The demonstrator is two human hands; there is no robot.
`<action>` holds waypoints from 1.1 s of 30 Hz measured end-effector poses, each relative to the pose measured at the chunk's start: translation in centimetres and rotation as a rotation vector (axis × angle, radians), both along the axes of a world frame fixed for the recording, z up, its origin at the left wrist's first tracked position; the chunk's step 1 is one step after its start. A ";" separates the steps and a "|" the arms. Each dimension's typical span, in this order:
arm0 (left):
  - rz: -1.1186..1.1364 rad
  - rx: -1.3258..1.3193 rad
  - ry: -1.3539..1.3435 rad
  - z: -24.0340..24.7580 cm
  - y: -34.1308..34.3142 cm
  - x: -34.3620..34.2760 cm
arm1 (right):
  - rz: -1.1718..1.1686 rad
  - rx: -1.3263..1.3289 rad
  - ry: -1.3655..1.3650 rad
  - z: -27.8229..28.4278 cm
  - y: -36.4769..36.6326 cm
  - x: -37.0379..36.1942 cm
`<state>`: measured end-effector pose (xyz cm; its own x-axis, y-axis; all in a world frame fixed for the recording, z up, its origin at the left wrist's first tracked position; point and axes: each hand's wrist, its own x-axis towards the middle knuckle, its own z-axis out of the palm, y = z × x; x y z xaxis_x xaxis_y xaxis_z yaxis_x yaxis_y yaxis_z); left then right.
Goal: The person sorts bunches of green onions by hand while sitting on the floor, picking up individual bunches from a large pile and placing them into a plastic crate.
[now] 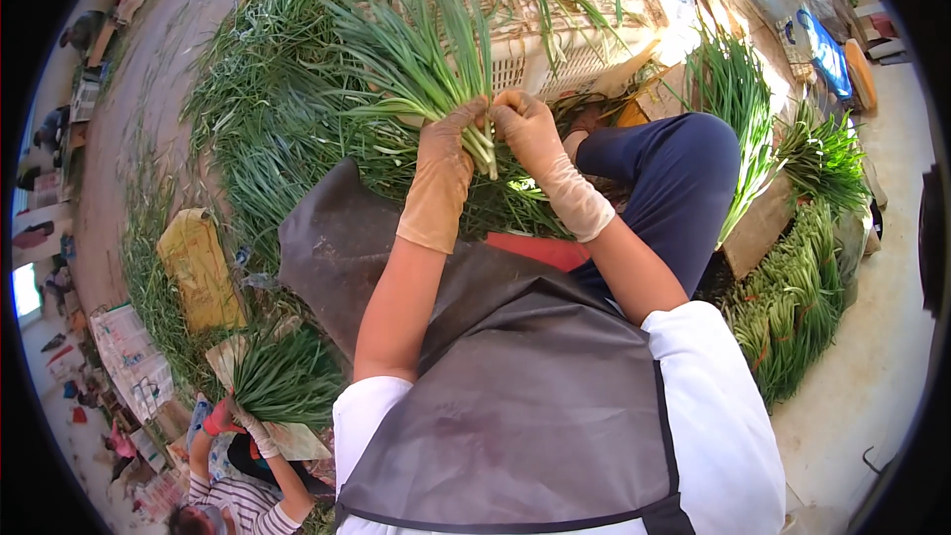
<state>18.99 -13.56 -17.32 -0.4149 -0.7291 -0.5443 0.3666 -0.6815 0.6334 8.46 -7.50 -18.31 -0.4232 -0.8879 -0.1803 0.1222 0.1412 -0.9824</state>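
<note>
A bunch of chives (436, 69), long and green with pale stem ends, is upright in front of me, leaves pointing away. My left hand (451, 154), in a dirty tan glove, is closed around its lower stems. The pale ends stick out below the fist. On the bunch's right side, my right hand (530, 134), gloved the same way, is closed in a pinch, its fingertips at the stalks. How many strands it grips is too small to tell. A big loose heap of chives (277, 129) lies left of and beneath the bunch.
A white plastic crate (565, 30), upside down with leaves on it, stands ahead. Sorted chives (738, 109) and tied bundles (792, 307) lie at right. A yellow sack (201, 267) is at left. A co-worker's red-gloved hand (221, 416) holds greens at lower left.
</note>
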 end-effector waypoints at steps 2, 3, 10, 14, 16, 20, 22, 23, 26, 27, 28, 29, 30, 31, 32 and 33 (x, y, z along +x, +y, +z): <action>-0.032 0.005 -0.099 0.1 -0.1 -0.1 | -0.063 0.016 0.216 0.4 0.5 0.8; 0.000 -0.001 -0.130 0.2 -0.1 0.0 | -0.152 0.068 0.380 0.7 1.0 1.2; 0.169 -0.044 0.176 1.0 -5.6 4.0 | 0.537 0.616 0.882 1.7 4.9 -2.1; 0.120 -0.065 0.232 0.6 -3.8 3.5 | 0.220 0.145 0.340 3.2 1.5 -1.0; 0.016 -0.025 0.256 0.2 -2.2 2.8 | 0.380 0.135 -0.216 5.0 -0.6 0.0; -0.021 -0.006 0.073 -1.0 -1.3 2.6 | 0.200 0.140 -0.137 3.2 -1.0 0.0; 0.039 -0.001 0.044 -1.4 -0.1 1.7 | 0.074 -0.053 0.066 1.6 -0.4 0.7; 0.048 0.018 0.051 -1.1 0.4 1.2 | 0.047 -0.005 0.056 0.9 -0.1 1.1; 0.028 0.041 0.043 -1.1 0.8 0.9 | 0.016 -0.053 -0.280 -0.2 0.1 1.0; 0.026 0.028 0.076 -1.7 0.6 1.3 | -0.012 -0.076 -0.318 -0.7 0.1 1.5; 0.027 0.016 0.122 -2.0 0.5 1.4 | -0.036 -0.098 -0.345 -0.9 0.1 2.1; 0.014 0.013 0.058 -1.4 0.5 1.0 | -0.124 -0.084 -0.395 -0.7 0.1 2.4; 0.033 0.012 0.010 -0.9 0.9 0.7 | -0.208 -0.116 -0.387 -1.3 -0.1 2.3; 0.046 -0.063 -0.019 -0.7 0.6 1.3 | -0.262 -0.110 -0.373 -1.4 -0.2 1.9; 0.059 -0.140 -0.054 -0.3 -0.1 2.0 | -0.316 -0.105 -0.366 -1.5 -0.5 1.4; 0.145 -0.185 -0.020 0.0 -1.1 2.5 | -0.211 -0.102 -0.380 -1.5 -0.4 -0.1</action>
<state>21.44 -14.61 -17.28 -0.2886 -0.8686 -0.4028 0.4384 -0.4939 0.7509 8.37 -7.94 -19.85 -0.5179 -0.8106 -0.2735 0.4927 -0.0213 -0.8699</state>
